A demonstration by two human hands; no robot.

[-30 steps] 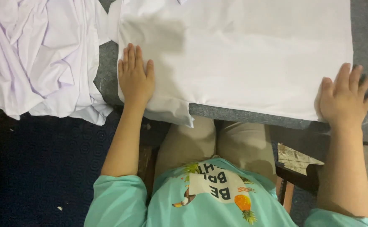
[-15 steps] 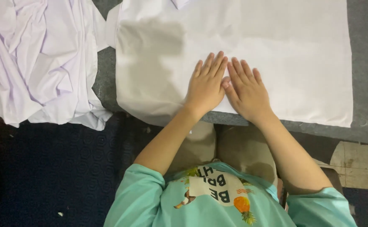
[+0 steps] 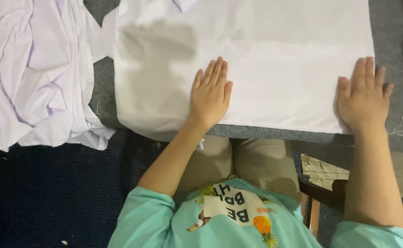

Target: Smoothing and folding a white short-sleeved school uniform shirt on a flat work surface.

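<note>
1. The left hand (image 3: 209, 94) lay flat and fully open, palm down, on the white cloth (image 3: 275, 55), near the middle of its near edge; it held nothing.
2. The right hand (image 3: 363, 94) was also flat and open, fingers together, pressing on the right near corner of the white cloth, with its outer fingers over the grey table (image 3: 394, 36); it gripped nothing.
3. The white cloth was spread on the grey table, and its left near corner hung a little over the table edge.
4. To the left of the white cloth, a crumpled pile of white garments (image 3: 36, 73) lay close beside it.
5. Below the white cloth's near edge, a dark blue patterned floor (image 3: 49, 197) was visible.
6. The white cloth looked smooth and almost without wrinkles, with a soft grey shadow on its left part.
</note>
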